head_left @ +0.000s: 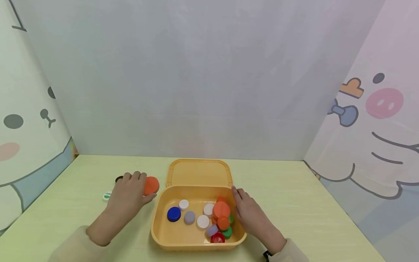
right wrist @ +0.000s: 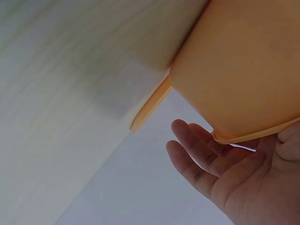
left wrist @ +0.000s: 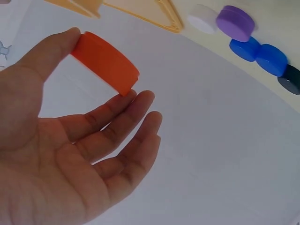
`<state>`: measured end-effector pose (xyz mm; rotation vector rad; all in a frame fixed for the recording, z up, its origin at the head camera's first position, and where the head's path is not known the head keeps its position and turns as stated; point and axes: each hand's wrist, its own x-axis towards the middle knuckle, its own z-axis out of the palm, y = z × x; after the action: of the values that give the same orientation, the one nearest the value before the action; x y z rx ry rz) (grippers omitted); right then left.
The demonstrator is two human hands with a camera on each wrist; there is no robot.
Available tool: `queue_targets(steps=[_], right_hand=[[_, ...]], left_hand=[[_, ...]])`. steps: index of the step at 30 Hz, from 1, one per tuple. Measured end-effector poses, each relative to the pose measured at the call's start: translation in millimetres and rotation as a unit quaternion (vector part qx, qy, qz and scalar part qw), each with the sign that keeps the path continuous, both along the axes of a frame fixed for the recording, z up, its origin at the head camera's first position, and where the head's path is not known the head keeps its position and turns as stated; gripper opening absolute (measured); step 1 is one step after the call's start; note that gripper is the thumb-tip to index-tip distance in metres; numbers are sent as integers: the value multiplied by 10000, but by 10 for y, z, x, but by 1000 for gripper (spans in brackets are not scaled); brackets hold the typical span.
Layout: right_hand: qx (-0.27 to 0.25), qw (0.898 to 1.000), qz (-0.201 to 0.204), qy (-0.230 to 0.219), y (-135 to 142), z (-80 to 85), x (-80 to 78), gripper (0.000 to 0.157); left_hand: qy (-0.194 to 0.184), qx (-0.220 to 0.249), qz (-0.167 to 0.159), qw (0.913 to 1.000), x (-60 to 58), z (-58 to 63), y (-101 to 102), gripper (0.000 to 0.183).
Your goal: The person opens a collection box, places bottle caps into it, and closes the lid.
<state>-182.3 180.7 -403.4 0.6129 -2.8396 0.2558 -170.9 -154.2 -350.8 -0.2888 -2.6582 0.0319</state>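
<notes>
My left hand (head_left: 143,187) pinches a big orange cap (left wrist: 105,62) between thumb and fingertips, just left of a yellow box (head_left: 158,222) with its lid (head_left: 198,173) folded back. The cap (head_left: 152,185) is lifted off the table. In the box lie several caps: a blue one (head_left: 174,214), a white one (head_left: 183,204), a grey one (head_left: 189,217), a large orange one (head_left: 221,210) and a red one (head_left: 217,238), among others. With its fingers straight, my right hand (head_left: 243,205) rests against the box's right outer wall (right wrist: 243,65).
More caps lie on the table left of my left hand: white (left wrist: 203,18), purple (left wrist: 236,22), two blue (left wrist: 272,59) and black (left wrist: 289,79). A green-and-white cap (head_left: 107,196) lies nearer me. Screens close off the back and both sides of the green table (head_left: 294,203).
</notes>
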Motion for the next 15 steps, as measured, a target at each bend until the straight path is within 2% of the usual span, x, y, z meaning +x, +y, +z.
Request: queue_targets(steps=[7,15], right_hand=[[-8,10000,-13,3,4,0,-1,50],[-17,10000,-7,23,5,-8,0,50]], left_hand=[[-478,-48,-59,9988,60,18,257,58],[-964,-313,-210,9946,116,-70,508,66]])
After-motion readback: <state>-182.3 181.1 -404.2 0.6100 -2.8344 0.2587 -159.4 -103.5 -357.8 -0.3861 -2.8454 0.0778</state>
